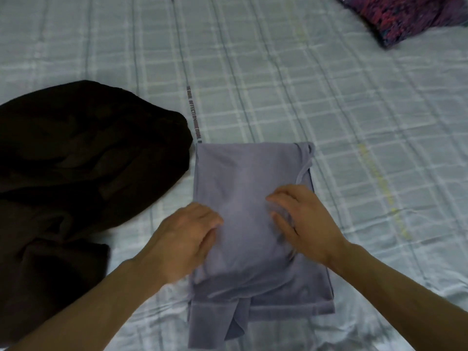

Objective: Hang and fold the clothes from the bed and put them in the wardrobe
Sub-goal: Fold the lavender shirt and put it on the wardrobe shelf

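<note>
Both the left hand (pixel 186 238) and right hand (pixel 302 220) are pressing, fingers loosely bent, on the folded lavender garment (pixel 243 178) lying just right of the dark garment (pixel 76 158).

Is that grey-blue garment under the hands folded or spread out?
Folded: the grey-blue garment lies as a compact layered rectangle, edges stacked at its near end.

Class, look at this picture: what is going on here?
A person is folding laundry on a bed. Both the left hand and the right hand rest on a folded grey-blue garment lying on the pale checked bedsheet. A dark brown garment lies unfolded to the left, and a purple patterned fabric sits at the far right.
</note>
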